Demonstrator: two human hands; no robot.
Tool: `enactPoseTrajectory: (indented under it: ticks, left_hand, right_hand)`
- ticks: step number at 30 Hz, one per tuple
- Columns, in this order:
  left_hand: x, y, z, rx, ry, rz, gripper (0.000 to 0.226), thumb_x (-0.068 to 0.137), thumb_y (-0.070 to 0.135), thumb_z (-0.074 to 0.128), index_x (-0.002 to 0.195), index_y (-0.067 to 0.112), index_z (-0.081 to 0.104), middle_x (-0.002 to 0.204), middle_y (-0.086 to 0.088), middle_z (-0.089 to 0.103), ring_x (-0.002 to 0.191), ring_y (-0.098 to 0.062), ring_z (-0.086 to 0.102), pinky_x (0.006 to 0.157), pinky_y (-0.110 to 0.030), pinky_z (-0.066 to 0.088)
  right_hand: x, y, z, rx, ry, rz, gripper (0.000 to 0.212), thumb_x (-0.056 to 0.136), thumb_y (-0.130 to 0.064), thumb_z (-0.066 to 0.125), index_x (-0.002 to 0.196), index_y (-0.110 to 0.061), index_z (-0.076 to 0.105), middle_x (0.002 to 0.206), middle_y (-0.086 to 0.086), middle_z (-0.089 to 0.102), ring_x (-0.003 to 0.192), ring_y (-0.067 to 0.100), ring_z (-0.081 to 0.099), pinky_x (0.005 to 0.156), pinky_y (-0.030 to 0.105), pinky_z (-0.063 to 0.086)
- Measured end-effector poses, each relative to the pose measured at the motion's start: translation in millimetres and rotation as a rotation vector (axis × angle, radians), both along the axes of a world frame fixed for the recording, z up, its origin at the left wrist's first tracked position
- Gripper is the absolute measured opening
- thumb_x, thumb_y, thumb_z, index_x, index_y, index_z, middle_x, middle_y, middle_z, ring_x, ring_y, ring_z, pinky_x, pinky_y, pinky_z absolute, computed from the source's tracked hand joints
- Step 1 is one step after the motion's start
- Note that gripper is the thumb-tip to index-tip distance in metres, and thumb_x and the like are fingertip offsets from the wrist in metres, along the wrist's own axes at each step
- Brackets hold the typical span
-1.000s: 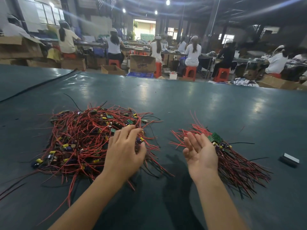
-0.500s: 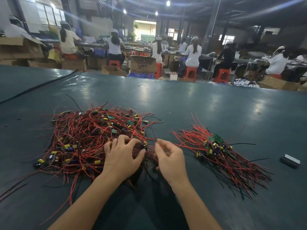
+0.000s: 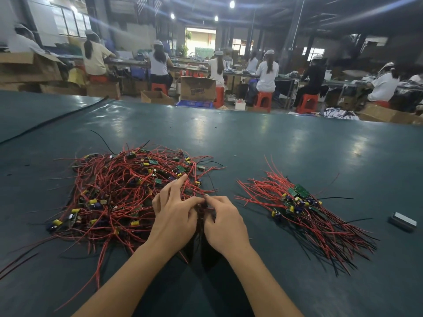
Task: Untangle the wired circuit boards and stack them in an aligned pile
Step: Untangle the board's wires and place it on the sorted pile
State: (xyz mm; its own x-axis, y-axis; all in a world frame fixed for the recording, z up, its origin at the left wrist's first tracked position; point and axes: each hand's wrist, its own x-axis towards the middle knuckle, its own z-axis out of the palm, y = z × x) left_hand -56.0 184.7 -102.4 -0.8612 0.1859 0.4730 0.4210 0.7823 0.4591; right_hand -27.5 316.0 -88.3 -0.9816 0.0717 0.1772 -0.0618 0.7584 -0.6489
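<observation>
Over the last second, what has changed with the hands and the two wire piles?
The right-hand grip swung left from above the sorted pile to the near edge of the tangled heap, meeting the left-hand grip; its fingers, open before, now pinch wires there. The left-hand grip stayed on the heap, fingers working the same wires. Both piles and the small grey block lie as before.

Just one head-worn cam, aimed forward and down over the dark green matte table [image 3: 251, 143]. Left hand [image 3: 174, 216] and right hand [image 3: 225, 223] sit close, near-centre, at the tangled heap of red-wired circuit boards [image 3: 119, 191]; workbenches [image 3: 285, 79] far off.
</observation>
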Motion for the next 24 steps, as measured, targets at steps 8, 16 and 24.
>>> enactPoseTrajectory:
  ticks: [8,16,24]
  left_hand:
    - [-2.1,-2.6,0.9,0.089,0.068,0.011,0.032,0.080,0.002,0.061,0.093,0.028,0.073,0.135,0.001,0.053,0.130,-0.021,0.038,0.103,-0.043,0.023]
    - [-3.1,-3.0,-0.4,0.110,0.098,0.017,0.028,0.081,0.002,0.064,0.089,0.027,0.071,0.118,0.006,0.057,0.114,-0.015,0.048,0.094,-0.032,0.020]
    - [-0.8,-5.6,8.0,0.196,0.240,0.036,0.019,0.083,0.015,0.055,0.086,0.023,0.071,0.103,0.008,0.060,0.102,-0.011,0.052,0.090,-0.026,0.021]
  right_hand:
    - [1.2,2.5,2.7,0.245,0.034,-0.029,0.032,0.098,-0.017,0.052,0.127,-0.030,0.054,0.129,-0.007,0.047,0.101,0.027,0.062,0.079,0.038,0.049]
    - [-3.0,8.7,4.0,0.435,-0.122,-0.019,0.063,0.090,-0.009,0.059,0.142,-0.038,0.038,0.156,0.000,0.023,0.108,0.031,0.063,0.076,0.035,0.042]
    - [0.5,15.1,1.0,0.325,0.087,0.012,0.027,0.097,-0.021,0.057,0.122,-0.028,0.048,0.137,-0.008,0.033,0.088,0.026,0.063,0.066,0.034,0.040]
